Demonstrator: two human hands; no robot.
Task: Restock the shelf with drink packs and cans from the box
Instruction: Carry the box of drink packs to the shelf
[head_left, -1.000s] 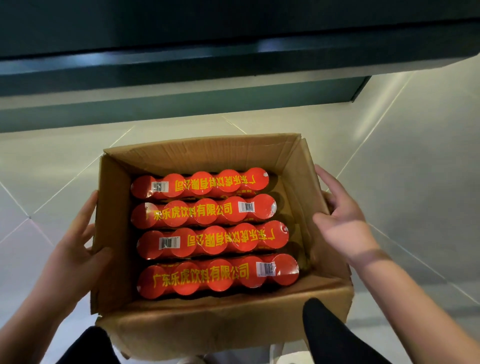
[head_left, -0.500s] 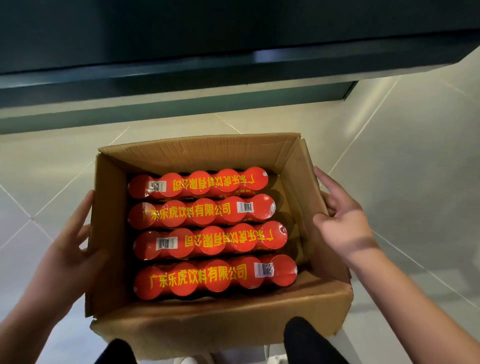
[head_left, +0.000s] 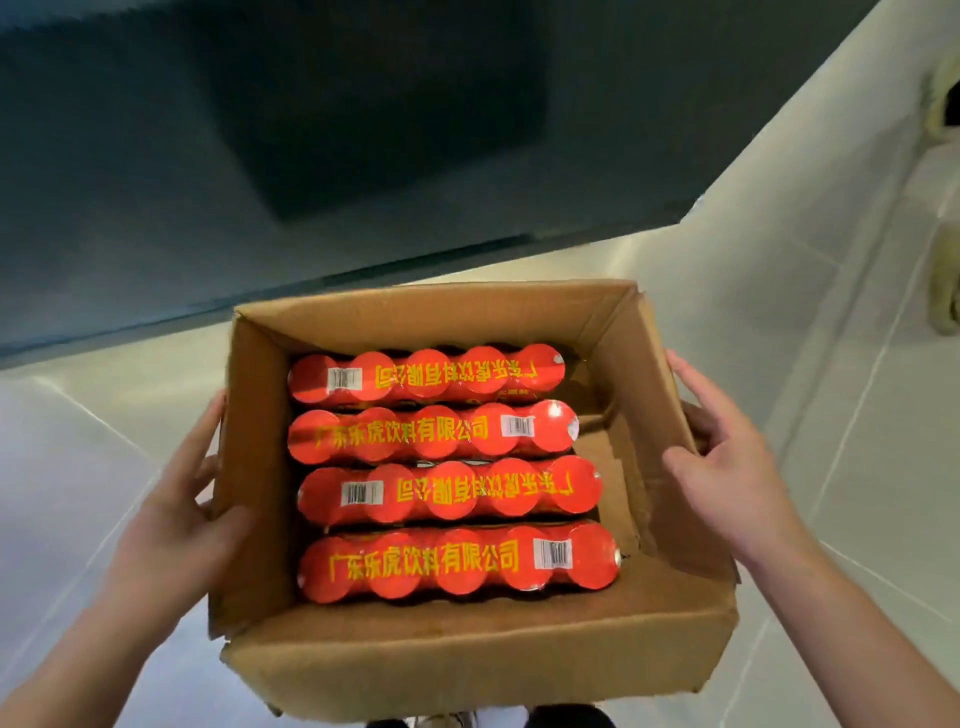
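An open cardboard box (head_left: 467, 654) is held up in front of me. Inside lie several shrink-wrapped packs of red-topped cans (head_left: 447, 478) in parallel rows, with yellow print and barcode labels. My left hand (head_left: 176, 525) grips the box's left wall, thumb hooked over the rim and fingers spread along the outside. My right hand (head_left: 727, 467) clasps the right wall from outside, fingers extended along the flap. The dark shelf (head_left: 270, 171) fills the upper left, blurred.
Pale tiled floor (head_left: 831, 415) lies below and to the right of the box. A narrow gap at the right end of the box holds no packs. A blurred pale object (head_left: 943, 291) sits at the far right edge.
The view has swung and lifted: the dark shelf now fills more of the top left, and the box sits more to the right. Both hands keep their hold on its sides.
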